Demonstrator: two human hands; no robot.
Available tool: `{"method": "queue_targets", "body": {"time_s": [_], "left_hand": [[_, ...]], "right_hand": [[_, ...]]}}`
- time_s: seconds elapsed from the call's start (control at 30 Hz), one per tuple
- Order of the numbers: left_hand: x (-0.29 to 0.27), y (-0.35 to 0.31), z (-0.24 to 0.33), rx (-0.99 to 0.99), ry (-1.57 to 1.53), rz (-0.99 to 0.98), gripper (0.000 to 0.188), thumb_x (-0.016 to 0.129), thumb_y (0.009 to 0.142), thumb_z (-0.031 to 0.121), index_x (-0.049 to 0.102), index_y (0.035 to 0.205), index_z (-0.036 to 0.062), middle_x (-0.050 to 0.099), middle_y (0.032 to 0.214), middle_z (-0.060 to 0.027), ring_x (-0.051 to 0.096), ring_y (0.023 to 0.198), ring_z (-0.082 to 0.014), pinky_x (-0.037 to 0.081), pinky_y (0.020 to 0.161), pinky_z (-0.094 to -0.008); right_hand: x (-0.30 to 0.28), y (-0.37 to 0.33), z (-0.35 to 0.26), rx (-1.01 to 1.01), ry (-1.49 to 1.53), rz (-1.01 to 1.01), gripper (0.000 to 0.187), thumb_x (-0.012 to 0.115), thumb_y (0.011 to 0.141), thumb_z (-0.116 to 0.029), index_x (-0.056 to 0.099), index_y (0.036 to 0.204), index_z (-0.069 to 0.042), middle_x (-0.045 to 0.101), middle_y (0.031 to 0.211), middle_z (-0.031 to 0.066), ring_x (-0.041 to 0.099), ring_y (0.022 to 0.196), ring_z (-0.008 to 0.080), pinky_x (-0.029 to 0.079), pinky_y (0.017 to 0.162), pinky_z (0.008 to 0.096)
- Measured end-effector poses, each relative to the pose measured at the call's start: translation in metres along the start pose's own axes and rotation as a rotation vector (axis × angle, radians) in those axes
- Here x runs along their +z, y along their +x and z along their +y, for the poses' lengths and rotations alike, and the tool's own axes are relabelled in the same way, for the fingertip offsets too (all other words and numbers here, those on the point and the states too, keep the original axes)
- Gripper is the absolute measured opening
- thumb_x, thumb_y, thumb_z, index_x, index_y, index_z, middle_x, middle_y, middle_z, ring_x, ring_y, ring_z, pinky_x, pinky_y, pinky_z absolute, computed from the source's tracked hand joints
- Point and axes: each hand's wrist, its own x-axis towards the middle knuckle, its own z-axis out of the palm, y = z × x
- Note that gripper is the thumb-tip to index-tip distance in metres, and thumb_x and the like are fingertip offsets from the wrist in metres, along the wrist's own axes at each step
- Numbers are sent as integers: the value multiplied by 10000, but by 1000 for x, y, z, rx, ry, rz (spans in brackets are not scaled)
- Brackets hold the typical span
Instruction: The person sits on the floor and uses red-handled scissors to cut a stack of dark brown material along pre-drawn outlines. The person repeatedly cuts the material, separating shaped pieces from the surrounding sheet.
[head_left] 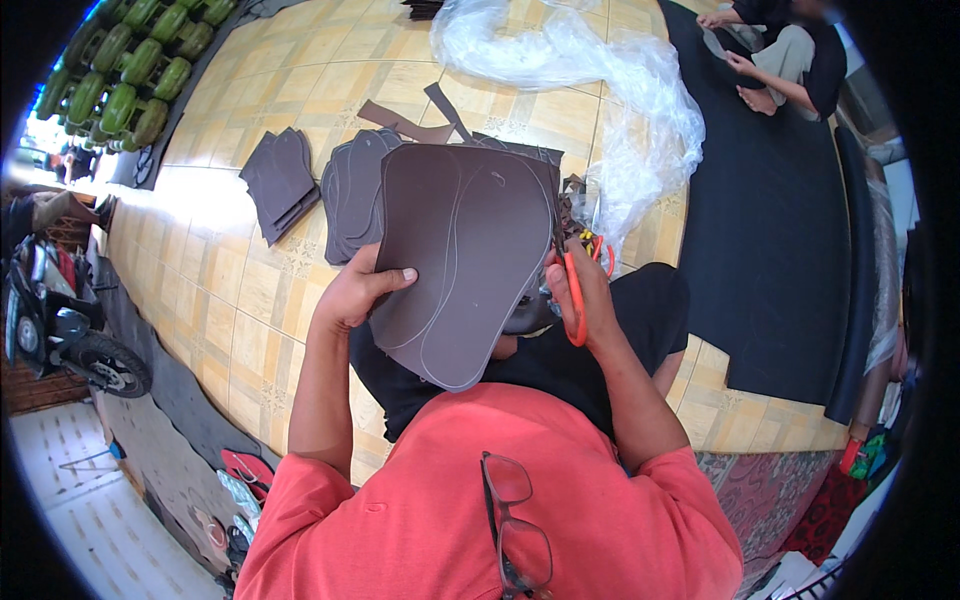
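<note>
A dark brown sheet [462, 250] with curved pale outlines drawn on it is held up in front of me. My left hand [360, 290] is closed on its left edge, thumb on top. In my right hand [594, 298] are scissors with orange handles [574, 305], their blades at the sheet's right edge. How far apart the blades stand I cannot make out. Beyond the sheet lies a stack of similar cut pieces [350, 200], partly hidden by it. A smaller stack of brown pieces [280, 180] is farther left.
Brown offcut strips [405, 122] lie past the sheet. Crumpled clear plastic [650, 120] stretches across the tiles. On the right a long black sheet [765, 270] covers the floor, with rolls [856, 270] along it and another person [790, 65] seated on it. A motorcycle [80, 345] stands left.
</note>
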Motion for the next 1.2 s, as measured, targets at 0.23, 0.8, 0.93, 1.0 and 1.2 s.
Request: {"method": "queue_targets", "body": {"time_s": [0.23,0.8,0.93,1.0,1.2], "left_hand": [[-13,4,-4,-52,-27,17,463,709,761,69,629,1205,-33,663,1105,-71,591,1029,-170,437,941,-282],[-26,18,-25,-142,109,-195,561,698,753,97,578,1283,-41,650,1161,-86,563,1089,-181,388,1005,-281],[-39,24,-35,-144,44,-185,592,702,754,97,550,1310,-38,636,1185,-94,563,1092,-187,379,1017,-289],[-45,28,-35,-100,31,-39,596,717,754,112,543,1306,-32,645,1163,-94,580,1083,-204,403,1003,-307],[-133,68,-25,-88,-32,96,650,739,798,180,481,1374,26,625,1202,-114,604,1105,-225,448,1008,-348]], "right_hand": [[-7,-5,-6,-3,-124,-40,360,590,962,-291,472,786,0,465,612,123,434,562,219,396,553,357],[-17,-17,13,191,-33,-213,403,534,978,-365,520,826,8,490,606,122,528,556,220,413,542,360],[-12,-25,39,375,67,-177,459,498,991,-424,547,792,-13,470,542,42,486,404,155,417,407,311],[-9,-33,60,503,171,-85,477,492,990,-453,548,788,-25,466,535,22,464,370,126,397,351,281],[-4,-46,88,654,321,32,495,502,984,-476,539,806,-15,438,520,2,443,368,97,396,333,257]]}}
